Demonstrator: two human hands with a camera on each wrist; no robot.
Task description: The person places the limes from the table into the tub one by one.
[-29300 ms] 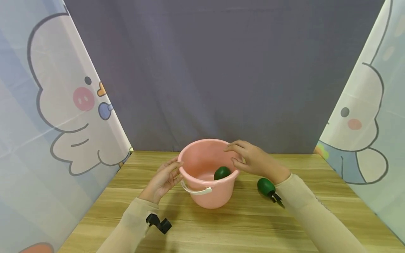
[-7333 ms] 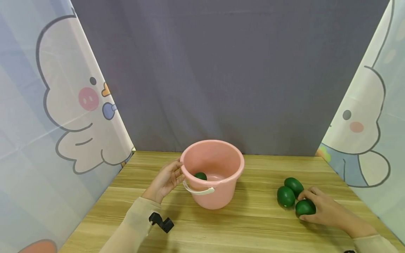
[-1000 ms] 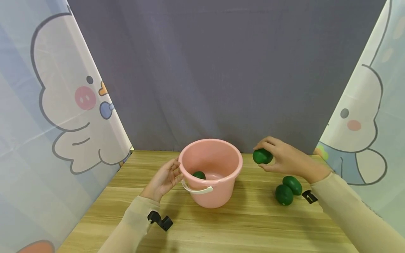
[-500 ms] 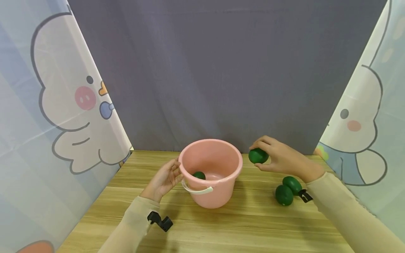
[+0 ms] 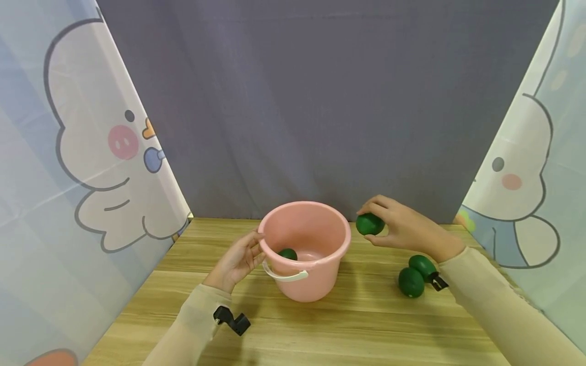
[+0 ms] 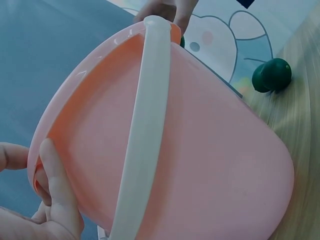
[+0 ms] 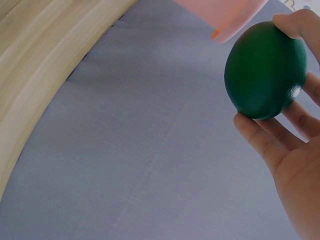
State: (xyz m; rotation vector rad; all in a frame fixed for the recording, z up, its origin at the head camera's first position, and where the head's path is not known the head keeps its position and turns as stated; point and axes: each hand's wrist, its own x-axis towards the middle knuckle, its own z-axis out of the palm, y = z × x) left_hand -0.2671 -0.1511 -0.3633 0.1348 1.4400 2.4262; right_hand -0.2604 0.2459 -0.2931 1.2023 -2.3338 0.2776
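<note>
A pink bucket (image 5: 311, 279) with a white handle (image 5: 286, 277) stands on the wooden table. At its left rim my left hand (image 5: 240, 259) holds on, the rim between thumb and fingers in the left wrist view. Inside the bucket lies a dark green fruit (image 5: 288, 253), partly hidden by the front wall. To the right of the bucket, in the air, my right hand (image 5: 400, 226) grips a glossy green egg-shaped fruit (image 7: 265, 70), much like an avocado, between thumb and fingertips. It is held apart from the rim.
Two more green fruits (image 5: 411, 282) lie touching each other on the table (image 5: 357, 330), below the right forearm. A grey cloth (image 5: 293, 101) hangs behind the table, and cartoon-printed curtains (image 5: 508, 193) flank both sides.
Over the last second my right hand has moved slightly left toward the bucket with the green fruit. Several seconds ago that hand was at the fruits on the right. The left hand stays put.
</note>
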